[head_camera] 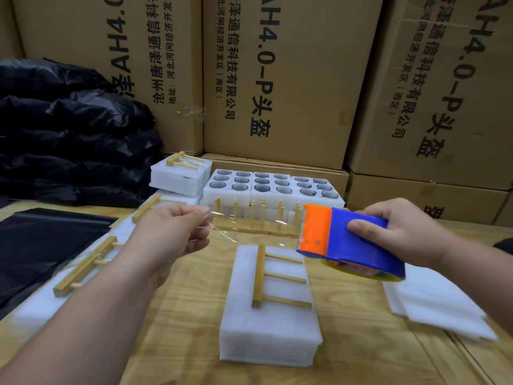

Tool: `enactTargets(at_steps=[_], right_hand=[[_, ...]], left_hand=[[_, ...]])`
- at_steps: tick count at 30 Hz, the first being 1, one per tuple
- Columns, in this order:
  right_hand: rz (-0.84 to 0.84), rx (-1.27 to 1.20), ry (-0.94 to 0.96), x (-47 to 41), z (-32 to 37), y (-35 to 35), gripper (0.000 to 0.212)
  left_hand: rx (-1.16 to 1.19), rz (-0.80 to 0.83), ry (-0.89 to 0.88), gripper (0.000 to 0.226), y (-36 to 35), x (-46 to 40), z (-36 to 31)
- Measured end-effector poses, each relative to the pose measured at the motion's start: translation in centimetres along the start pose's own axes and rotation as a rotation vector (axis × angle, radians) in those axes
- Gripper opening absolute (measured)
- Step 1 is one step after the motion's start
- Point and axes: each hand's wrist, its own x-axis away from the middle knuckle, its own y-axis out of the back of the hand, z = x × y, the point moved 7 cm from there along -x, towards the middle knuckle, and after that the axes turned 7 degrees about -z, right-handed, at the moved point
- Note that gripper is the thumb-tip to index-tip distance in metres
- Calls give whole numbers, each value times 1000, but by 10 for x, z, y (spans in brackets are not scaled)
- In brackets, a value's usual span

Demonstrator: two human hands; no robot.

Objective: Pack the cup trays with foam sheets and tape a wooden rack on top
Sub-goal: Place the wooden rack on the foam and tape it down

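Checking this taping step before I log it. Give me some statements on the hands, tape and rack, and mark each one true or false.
1. The right hand holds the tape dispenser. True.
2. The left hand is empty. False: it pinches the end of the tape.
3. A wooden rack lies on the foam block. True.
4. The tape is already stuck across the rack. False: it is stretched in the air between the hands.
5. The cup trays are covered. False: the cups show.
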Motion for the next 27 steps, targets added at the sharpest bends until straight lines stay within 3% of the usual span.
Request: enactTargets(at_steps=[7,12,15,18,22,27], right_hand=[[220,159,-88,-32,20,7,59],[353,298,-83,-63,51,1,56],[399,393,-41,-82,68,-9,79],[439,469,-17,-96,83,-21,89],[478,519,-12,-110,98,-33,90],[519,585,-13,-116,110,-43,85]], left_hand=[[88,53,331,12,-5,-2,68],[140,37,454,9,-6,-2,107],[93,28,493,11,-6,-5,125],[55,6,503,13,-6,-9,139],[25,-46,525,12,-6,-14,146],[-197,-75,446,21,5,-17,147]])
